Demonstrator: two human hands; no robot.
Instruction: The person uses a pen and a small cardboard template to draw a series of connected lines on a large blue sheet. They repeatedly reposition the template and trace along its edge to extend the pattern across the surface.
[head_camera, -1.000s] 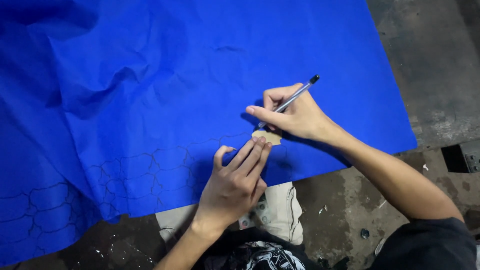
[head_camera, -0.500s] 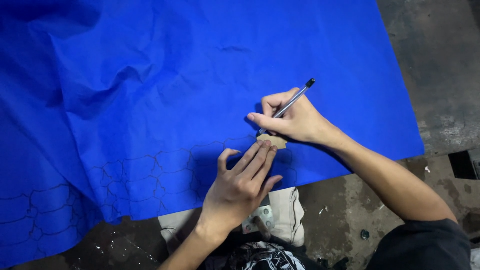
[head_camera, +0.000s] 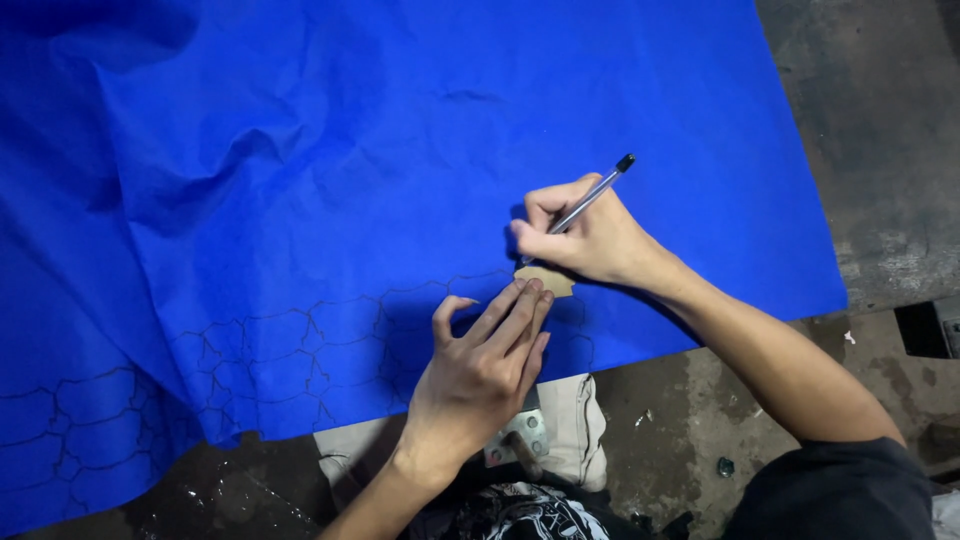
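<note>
pen (head_camera: 590, 198) in right hand (head_camera: 590, 240) grip | left hand (head_camera: 480, 370) fingertips pin template (head_camera: 548, 279)

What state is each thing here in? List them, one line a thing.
Blue sheet: spread out, creased at the left, outlines drawn along its near edge.
Cardboard template: flat on the sheet, pinned under fingertips.
Pen: gripped, tilted, tip down by the template.
Left hand: fingers pressing on the template.
Right hand: closed round the pen.
Pale cloth: lying partly under the sheet's edge.
</note>
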